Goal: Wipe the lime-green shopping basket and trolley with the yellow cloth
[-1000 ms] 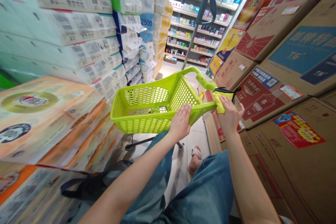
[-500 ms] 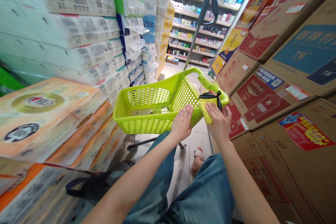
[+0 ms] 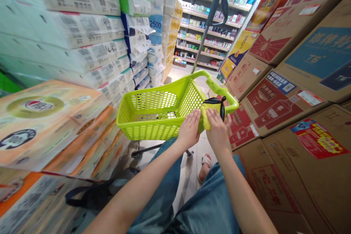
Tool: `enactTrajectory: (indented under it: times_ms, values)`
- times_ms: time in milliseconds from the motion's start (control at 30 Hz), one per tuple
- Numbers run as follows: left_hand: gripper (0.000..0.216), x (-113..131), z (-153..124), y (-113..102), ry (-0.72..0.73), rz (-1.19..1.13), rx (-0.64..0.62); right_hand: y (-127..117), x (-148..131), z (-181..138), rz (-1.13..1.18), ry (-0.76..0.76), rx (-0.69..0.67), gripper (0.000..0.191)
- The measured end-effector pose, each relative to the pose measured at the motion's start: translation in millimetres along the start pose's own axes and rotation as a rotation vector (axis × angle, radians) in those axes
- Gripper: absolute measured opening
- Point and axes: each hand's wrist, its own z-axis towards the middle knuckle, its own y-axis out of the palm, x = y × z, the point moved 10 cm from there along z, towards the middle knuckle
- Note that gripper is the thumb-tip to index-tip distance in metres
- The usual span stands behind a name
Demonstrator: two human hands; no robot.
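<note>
The yellow, black-trimmed cloth sits on the near rim of the lime-green plastic mesh basket, under the right hand; I cannot tell whether that grip clasps or only presses. The left hand lies released on the basket's near wall. Beyond the basket, a blue pack reads "2500". The cloth has slid left along the rim.

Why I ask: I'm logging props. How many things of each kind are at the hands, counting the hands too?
Lime-green basket: 1
Yellow cloth with black trim: 1
Hands: 2 (left hand flat on the basket's side; right hand pressing the cloth against the rim)
Total: 4
</note>
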Motion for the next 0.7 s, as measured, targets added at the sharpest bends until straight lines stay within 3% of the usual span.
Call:
enactTrajectory:
  times_ms: [67,133,200,333,433,533,700]
  values:
    - [0.085,-0.9,0.0,0.2,-0.001,-0.003,-0.001,0.8,-14.2,-1.7,0.012,-0.072,-0.029,0.058]
    - [0.086,-1.3,0.0,-0.1,-0.002,0.003,-0.003,-4.7,-7.8,-0.4,0.005,-0.124,-0.031,0.055]
    - [0.087,-1.1,0.3,-0.2,-0.001,0.014,-0.007,-14.2,19.8,4.6,-0.018,-0.116,-0.007,0.053]
    - [0.089,0.0,1.4,1.3,0.0,0.027,-0.024,-31.7,99.1,18.5,-0.054,0.083,0.075,0.051]
    - [0.089,1.2,2.0,1.8,-0.005,0.022,-0.025,-32.0,119.2,22.7,-0.06,0.164,0.109,0.051]
    - [0.089,2.0,1.8,0.9,-0.012,0.015,-0.011,-23.6,92.5,19.0,-0.071,0.146,0.113,0.055]
    - [0.087,1.9,1.0,0.9,-0.003,-0.003,0.002,-3.1,11.9,4.1,-0.024,0.004,0.017,0.058]
